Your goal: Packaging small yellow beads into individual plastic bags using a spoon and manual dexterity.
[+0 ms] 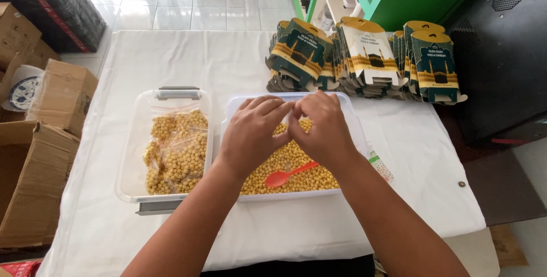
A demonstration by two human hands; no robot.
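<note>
Near the table's (171,60) front edge, a white tub (347,118) holds loose yellow chickpeas (285,163) and an orange spoon (289,174). Above it, the left hand (250,131) and right hand (325,126) meet fingertip to fingertip, pinching something too small to tell.

Flat cartons (364,60): stacked in leaning rows at the far right of your tabletop (188,60), just behind the tub of yellow balls; dark green and white faces with gold tops and a small building picture.
Clear bags (176,151): small zip pouches filled with yellow balls, piled in the left clear tub (130,140) beside your left hand.
Brown boxes (40,140): plain cardboard, open, on the floor left of your tabletop.
Wrapped bundle (51,3): black, shiny, with a red strap, far left on the floor.
</note>
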